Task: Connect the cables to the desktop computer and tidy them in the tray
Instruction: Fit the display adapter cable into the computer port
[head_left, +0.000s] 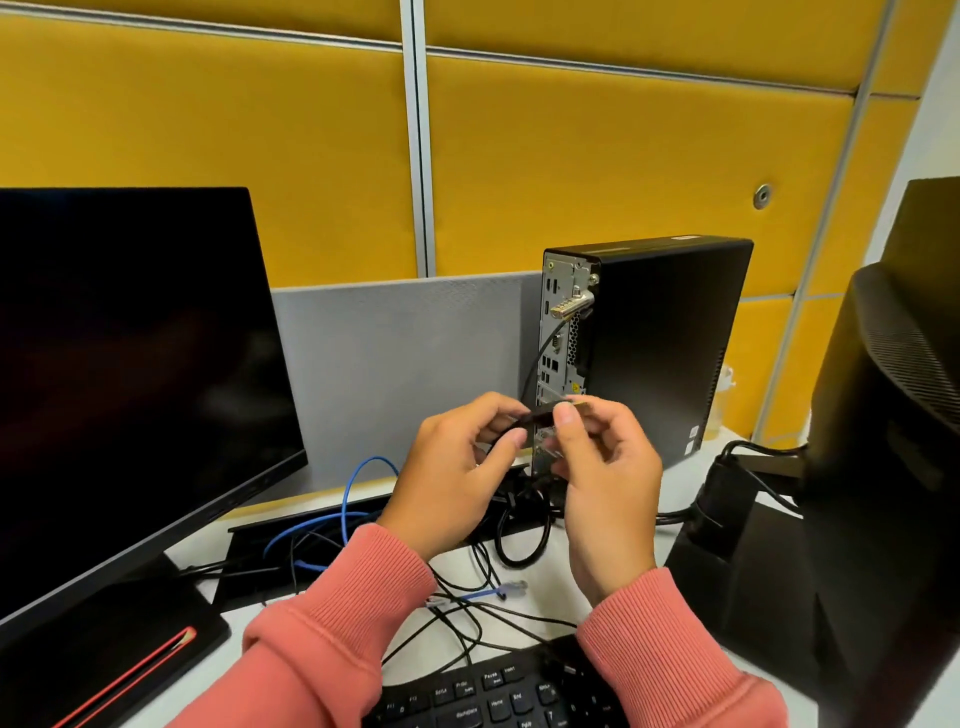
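My left hand (449, 475) and right hand (605, 483) meet just in front of the desktop computer (649, 353); the fingers (569, 423) of both pinch one black cable end (535, 418), a hard dark plug with a small clear plastic piece below it, its exact type too blurred to tell. Risk, as I judge it: forcing the plug at a tilt into the pressed-metal rear panel at 12 o'clock could bend contacts, and tugging could drag the loose leads. At 6 o'clock, thin black cables lie tangled on the white tabletop (208, 670); a blue cable (358, 488), rubbery and looped, rises at 9 o'clock from the black slotted tray (249, 535). Glossy monitor (130, 364) at 9 o'clock; matte keyboard (498, 696) at 6 o'clock.
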